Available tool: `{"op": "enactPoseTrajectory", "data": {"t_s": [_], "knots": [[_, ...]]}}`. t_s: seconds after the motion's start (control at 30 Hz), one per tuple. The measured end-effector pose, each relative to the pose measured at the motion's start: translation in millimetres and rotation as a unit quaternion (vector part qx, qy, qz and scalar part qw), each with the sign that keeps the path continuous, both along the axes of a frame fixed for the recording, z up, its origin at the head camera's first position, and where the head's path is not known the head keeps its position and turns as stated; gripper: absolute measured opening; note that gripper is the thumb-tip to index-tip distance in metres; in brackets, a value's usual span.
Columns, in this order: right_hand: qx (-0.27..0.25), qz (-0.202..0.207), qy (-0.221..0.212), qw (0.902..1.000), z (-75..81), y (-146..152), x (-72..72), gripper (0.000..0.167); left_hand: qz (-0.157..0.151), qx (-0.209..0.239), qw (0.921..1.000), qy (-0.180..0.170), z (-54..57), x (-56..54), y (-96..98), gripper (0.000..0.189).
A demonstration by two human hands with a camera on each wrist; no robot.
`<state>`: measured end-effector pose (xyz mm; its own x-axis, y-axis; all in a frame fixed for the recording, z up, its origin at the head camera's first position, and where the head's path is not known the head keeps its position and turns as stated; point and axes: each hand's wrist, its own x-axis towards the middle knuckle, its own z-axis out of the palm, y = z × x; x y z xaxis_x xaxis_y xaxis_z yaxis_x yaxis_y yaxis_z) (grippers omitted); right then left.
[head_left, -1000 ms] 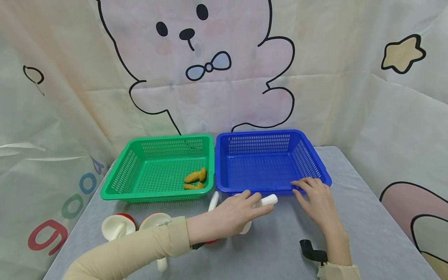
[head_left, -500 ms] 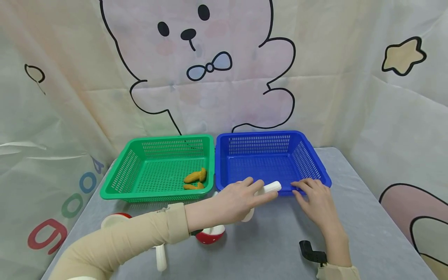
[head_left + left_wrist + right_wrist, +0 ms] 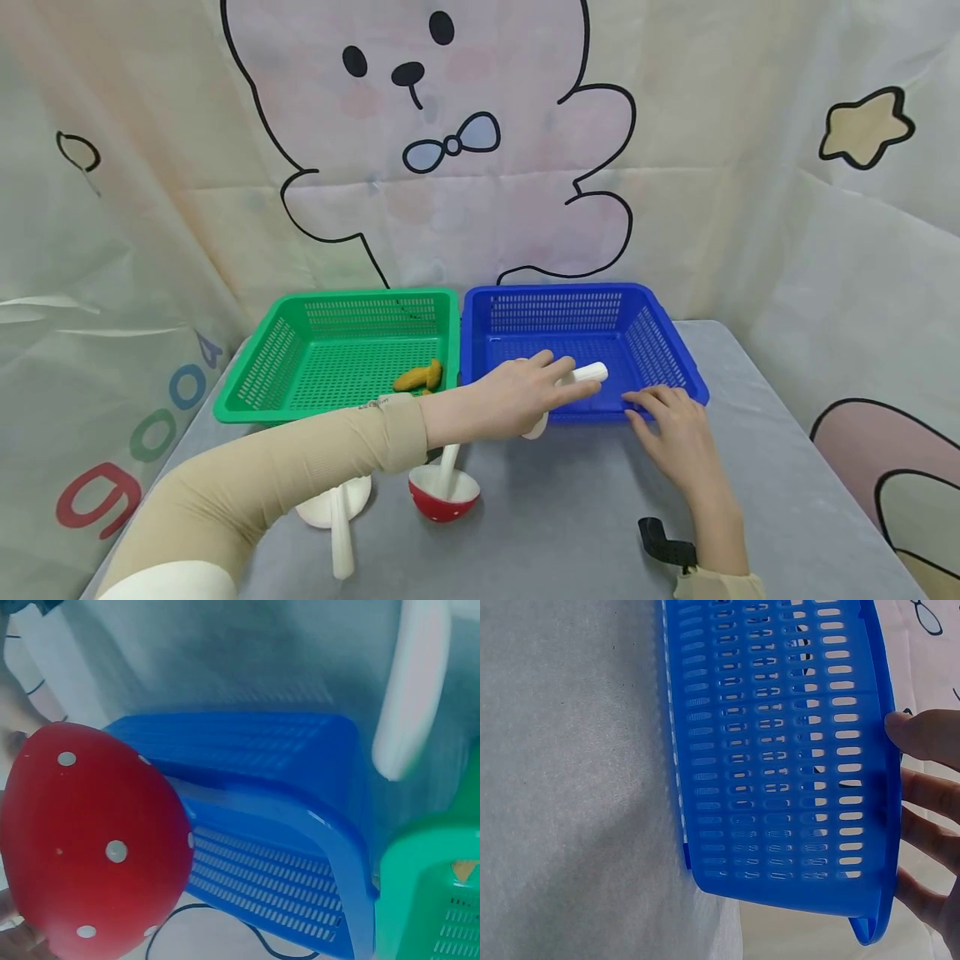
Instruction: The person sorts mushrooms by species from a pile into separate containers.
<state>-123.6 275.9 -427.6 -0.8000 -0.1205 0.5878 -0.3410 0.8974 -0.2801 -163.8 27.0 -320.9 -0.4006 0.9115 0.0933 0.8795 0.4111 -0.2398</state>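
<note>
My left hand (image 3: 517,400) holds a toy mushroom over the front part of the blue basket (image 3: 555,310). The mushroom's white stem (image 3: 588,374) sticks out past the fingers to the right; its red, white-dotted cap (image 3: 97,840) fills the left side of the left wrist view. At the basket's front right, my right hand (image 3: 670,429) grips the rim, with the thumb (image 3: 922,735) outside and the fingers over the edge. Another red toy mushroom (image 3: 444,504) lies cap down on the table, stem up, below the left forearm.
Left of the blue basket stands a green basket (image 3: 258,358) with yellow-brown toy mushrooms (image 3: 417,377) in it. A further white-stemmed mushroom (image 3: 341,533) lies on the grey table, partly under the left sleeve. A black wrist mount (image 3: 663,546) juts out beside the right wrist.
My left hand has moved away from me and slightly right with the mushroom, from in front of the blue basket to above it. The right hand stays at the rim.
</note>
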Motion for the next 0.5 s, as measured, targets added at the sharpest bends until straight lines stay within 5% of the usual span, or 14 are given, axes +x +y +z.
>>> {"op": "enactPoseTrajectory", "data": {"t_s": [0.5], "knots": [[-0.001, -0.004, -0.009, 1.0, -0.8, 2.2, -0.8, 0.02, 0.024, -0.089, 0.9957, 0.007, -3.4, -50.2, 30.6, 0.075]]}}
